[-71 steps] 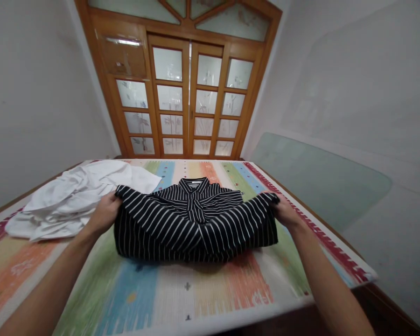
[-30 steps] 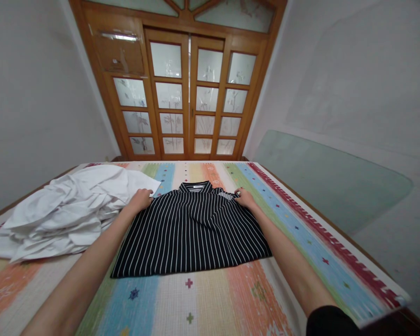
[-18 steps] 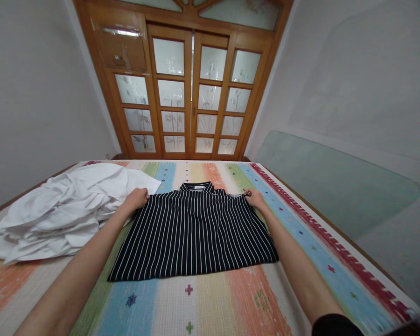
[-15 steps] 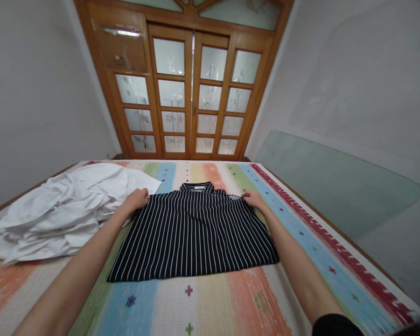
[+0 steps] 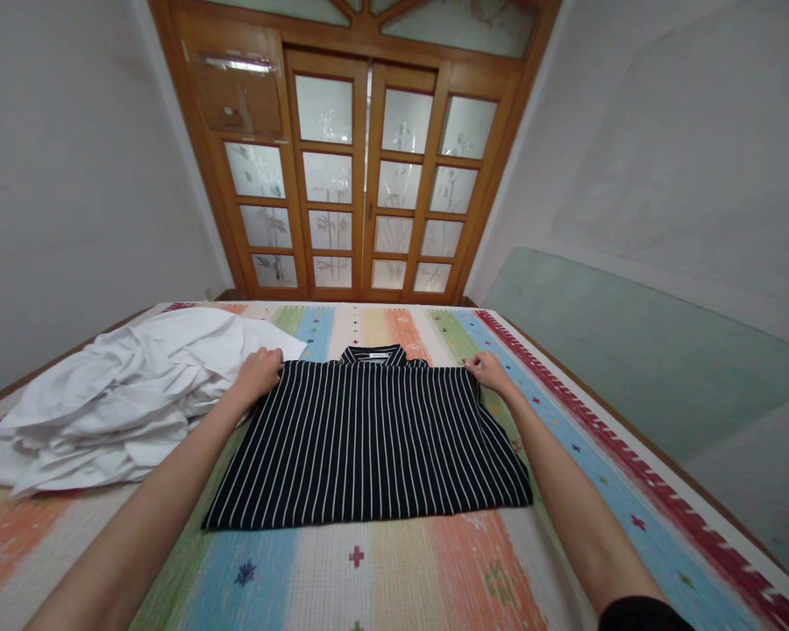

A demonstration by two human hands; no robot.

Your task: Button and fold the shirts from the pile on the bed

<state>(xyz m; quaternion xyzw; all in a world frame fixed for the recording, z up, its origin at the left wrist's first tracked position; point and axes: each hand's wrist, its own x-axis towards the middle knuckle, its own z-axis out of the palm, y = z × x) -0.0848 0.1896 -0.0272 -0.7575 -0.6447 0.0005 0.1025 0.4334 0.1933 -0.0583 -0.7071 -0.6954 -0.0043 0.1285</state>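
A black shirt with thin white stripes (image 5: 368, 443) lies folded over on the striped bed cover, its collar (image 5: 373, 354) showing past the far edge. My left hand (image 5: 260, 372) is closed on the far left corner of the shirt. At the far right corner my right hand (image 5: 489, 370) pinches the fabric between thumb and fingers. Between the two hands the far edge runs taut and nearly straight. Some loose folds show along the shirt's right side.
A heap of crumpled white cloth (image 5: 124, 394) lies to the left, close to my left forearm. The multicoloured bed cover (image 5: 394, 578) spreads under everything. Wooden doors with glass panes (image 5: 368, 175) stand beyond the bed. A pale green panel (image 5: 631, 342) runs along the right wall.
My right hand has moved slightly right, pulling the shirt's far edge straighter and smoother. A light patch near that corner is now covered. My left hand stays at its corner.
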